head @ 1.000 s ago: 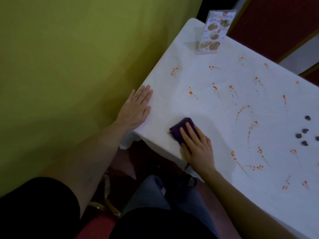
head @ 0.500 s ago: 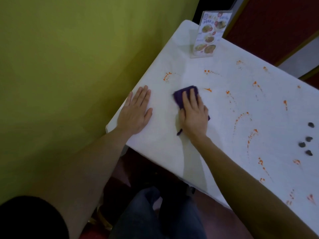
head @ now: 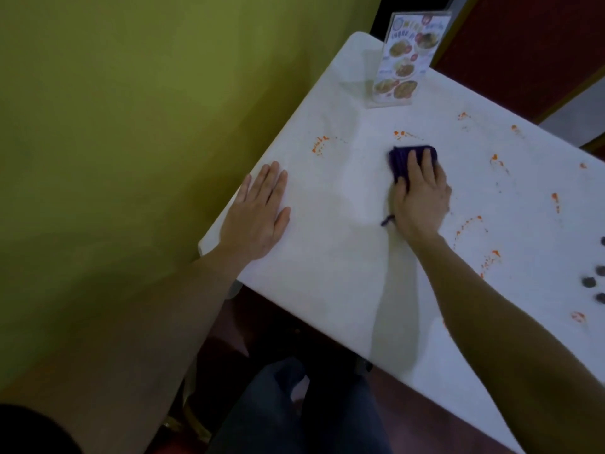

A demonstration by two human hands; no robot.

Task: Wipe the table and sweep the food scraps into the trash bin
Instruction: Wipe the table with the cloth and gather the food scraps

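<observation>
Now pressing purple cloth (head: 413, 158) flat under right hand (head: 420, 194), left hand (head: 258, 211) splayed, released, on bench (head: 327, 273); risks smearing orange sauce (head: 401, 135) toward menu stand (head: 404, 60).

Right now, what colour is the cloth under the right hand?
Dark purple cloth, pressed flat by the right hand; the head view shows it.

I see a yellow-green wall (head: 131, 142) on my left, a dark red panel (head: 523, 37) beyond, and dim, possibly reddish floor (head: 262, 329) below.
</observation>
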